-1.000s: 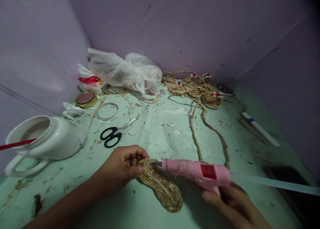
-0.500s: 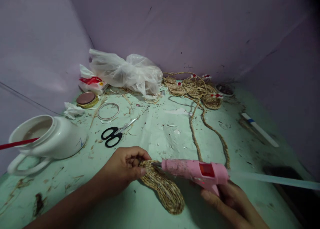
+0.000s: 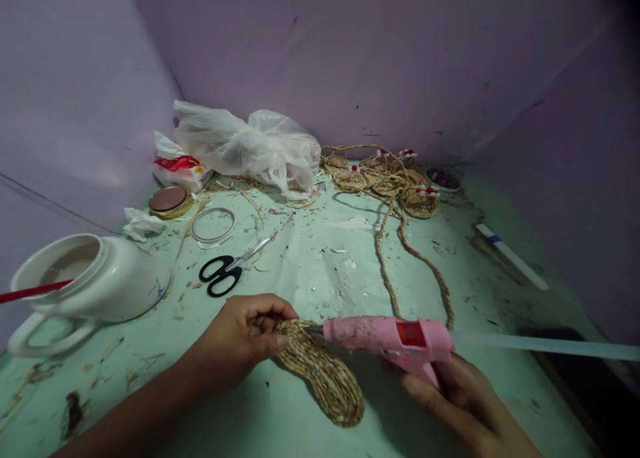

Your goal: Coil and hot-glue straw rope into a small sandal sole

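Observation:
My left hand (image 3: 247, 337) pinches the near end of a flat oval piece of coiled braided straw (image 3: 325, 377) lying on the pale green surface. My right hand (image 3: 463, 405) grips the handle of a pink hot glue gun (image 3: 390, 338), held level, with its metal nozzle touching the upper edge of the coil right beside my left fingertips. A clear glue stick (image 3: 545, 345) pokes out of the gun's back toward the right. A braided straw rope (image 3: 400, 265) runs from behind the gun up to a tangled pile of rope (image 3: 387, 178).
Black-handled scissors (image 3: 225, 271) lie left of centre. A white jug (image 3: 95, 285) on its side holds a red stick at far left. A ring (image 3: 214, 223), a tin lid (image 3: 170, 201), a plastic bag (image 3: 250, 145) and a white stick (image 3: 510, 257) lie around.
The glue gun has shifted slightly left and levelled, my right hand following it. My left hand keeps its pinch on the coil.

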{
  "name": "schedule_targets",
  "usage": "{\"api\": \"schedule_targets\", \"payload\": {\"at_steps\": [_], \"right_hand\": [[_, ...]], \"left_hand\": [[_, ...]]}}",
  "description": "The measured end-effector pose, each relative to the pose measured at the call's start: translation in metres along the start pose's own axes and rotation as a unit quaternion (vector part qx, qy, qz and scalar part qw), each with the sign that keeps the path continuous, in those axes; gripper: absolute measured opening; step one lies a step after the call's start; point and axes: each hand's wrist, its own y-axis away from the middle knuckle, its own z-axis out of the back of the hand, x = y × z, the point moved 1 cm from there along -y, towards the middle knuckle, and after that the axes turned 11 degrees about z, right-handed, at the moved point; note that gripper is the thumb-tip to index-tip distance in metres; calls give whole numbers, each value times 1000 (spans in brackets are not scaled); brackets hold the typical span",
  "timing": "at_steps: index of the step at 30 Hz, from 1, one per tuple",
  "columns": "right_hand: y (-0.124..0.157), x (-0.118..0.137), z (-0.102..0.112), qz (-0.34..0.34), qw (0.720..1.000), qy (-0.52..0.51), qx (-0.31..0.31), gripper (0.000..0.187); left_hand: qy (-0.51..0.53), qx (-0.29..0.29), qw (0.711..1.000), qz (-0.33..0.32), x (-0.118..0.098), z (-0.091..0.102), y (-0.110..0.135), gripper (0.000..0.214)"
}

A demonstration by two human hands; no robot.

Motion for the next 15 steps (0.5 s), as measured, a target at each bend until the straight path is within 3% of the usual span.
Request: {"api": "schedule_targets", "payload": {"at_steps": [4, 8, 15], "right_hand": [[-1, -3, 5, -24, 1000, -13, 0, 41], [-3, -4, 8, -21, 999, -13, 42, 39], [-3, 7, 7, -18, 999, -22, 15, 38]], "left_hand": [[-11, -7, 1000, 5, 2, 2, -1, 30], [-42, -20, 999, 9, 6, 5, -3, 33], [-74, -28, 997, 2, 6, 8, -2, 33]]}}
